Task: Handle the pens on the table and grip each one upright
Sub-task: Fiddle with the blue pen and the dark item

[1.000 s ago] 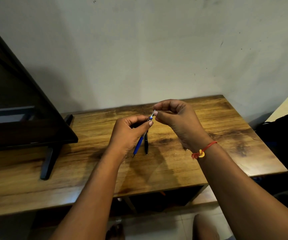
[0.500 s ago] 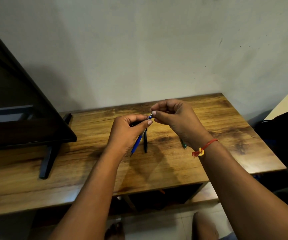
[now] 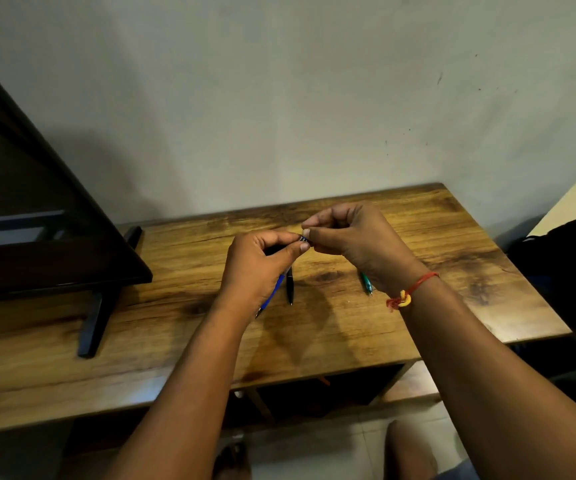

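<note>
Bare forearms without sleeves; a red-and-yellow knotted thread bracelet (image 3: 405, 294) circles the right wrist.

The brown wooden desk (image 3: 348, 341) has a smooth, shiny top. The thin blue plastic pen (image 3: 277, 288) and thin black plastic pen (image 3: 290, 287) look glossy. The red and yellow wrist band (image 3: 402, 299) is thread. The pale wall (image 3: 279, 98) is matt.

You are looking into what is passing for a room in a home: a wood-grain table (image 3: 418, 244) is standing against a plain, scuffed wall (image 3: 279, 98), a dark flat screen (image 3: 19, 202) on splayed feet is resting at 9 o'clock, and pale floor tiles (image 3: 314, 452) are showing at 6 o'clock.
</note>
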